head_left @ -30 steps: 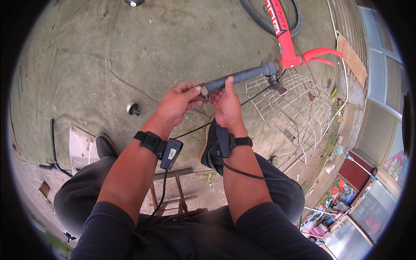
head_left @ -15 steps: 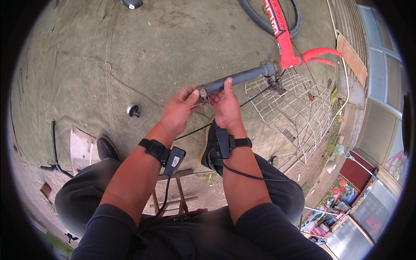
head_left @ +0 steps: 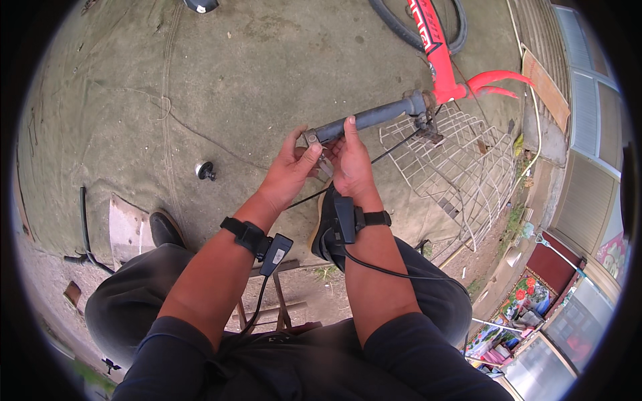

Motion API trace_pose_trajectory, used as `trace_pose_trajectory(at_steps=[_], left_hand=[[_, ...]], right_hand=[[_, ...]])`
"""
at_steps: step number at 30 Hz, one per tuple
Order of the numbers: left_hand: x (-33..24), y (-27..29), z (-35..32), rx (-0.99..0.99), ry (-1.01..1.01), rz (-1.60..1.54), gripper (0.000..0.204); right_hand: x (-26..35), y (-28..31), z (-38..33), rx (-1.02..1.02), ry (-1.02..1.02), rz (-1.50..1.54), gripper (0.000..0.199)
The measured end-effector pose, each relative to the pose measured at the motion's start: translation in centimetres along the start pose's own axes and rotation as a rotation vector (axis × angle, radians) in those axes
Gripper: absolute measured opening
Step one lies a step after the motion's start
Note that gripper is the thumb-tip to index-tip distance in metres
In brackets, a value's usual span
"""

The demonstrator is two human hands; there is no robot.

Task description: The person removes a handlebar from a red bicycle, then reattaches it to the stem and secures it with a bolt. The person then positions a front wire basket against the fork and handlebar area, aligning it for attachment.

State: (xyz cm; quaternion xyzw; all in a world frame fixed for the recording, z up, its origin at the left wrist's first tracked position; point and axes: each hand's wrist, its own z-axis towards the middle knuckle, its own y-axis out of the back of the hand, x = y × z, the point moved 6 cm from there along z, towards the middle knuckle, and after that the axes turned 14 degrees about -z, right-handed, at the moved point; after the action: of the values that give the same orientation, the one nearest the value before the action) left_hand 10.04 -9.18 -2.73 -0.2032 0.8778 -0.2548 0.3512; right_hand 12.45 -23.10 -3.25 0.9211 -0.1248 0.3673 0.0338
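Note:
A dark grey handlebar post runs out from the head of a red bicycle frame that lies on the ground. At the post's near left end is a metal clamp, with a small metal lever hanging below it. My left hand is closed on the clamp, its thumb pressed to the front and its fingers behind. My right hand grips the post just beside it, thumb lying over the top. Its other fingers are partly hidden under the post.
A wire basket lies right of my hands, with a black cable passing under the post. The red fork points right. A small black-and-white round part sits on the ground cloth at left. My shoe is below my hands.
My left thumb has shifted from the top of the clamp down toward the hanging lever, and the lever has turned. My right hand stays on the post.

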Motion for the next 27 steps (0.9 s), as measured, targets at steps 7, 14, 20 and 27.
trace_pose_trajectory(at_steps=[7,14,20,27], left_hand=[[-0.2,-0.1,1.7,0.027,-0.086,0.178,0.063],[0.4,-0.2,2.0,-0.057,-0.034,0.095,0.061],[0.2,0.0,1.8,-0.066,0.11,0.079,0.064],[-2.1,1.3,2.0,-0.084,0.024,0.429,0.046]], right_hand=[[2.7,2.1,1.5,-0.023,0.016,0.129,0.039],[2.9,3.0,2.0,-0.061,0.026,0.091,0.029],[2.5,3.3,2.3,-0.065,0.034,0.063,0.029],[1.3,3.6,3.2,-0.122,0.005,0.099,0.032]])
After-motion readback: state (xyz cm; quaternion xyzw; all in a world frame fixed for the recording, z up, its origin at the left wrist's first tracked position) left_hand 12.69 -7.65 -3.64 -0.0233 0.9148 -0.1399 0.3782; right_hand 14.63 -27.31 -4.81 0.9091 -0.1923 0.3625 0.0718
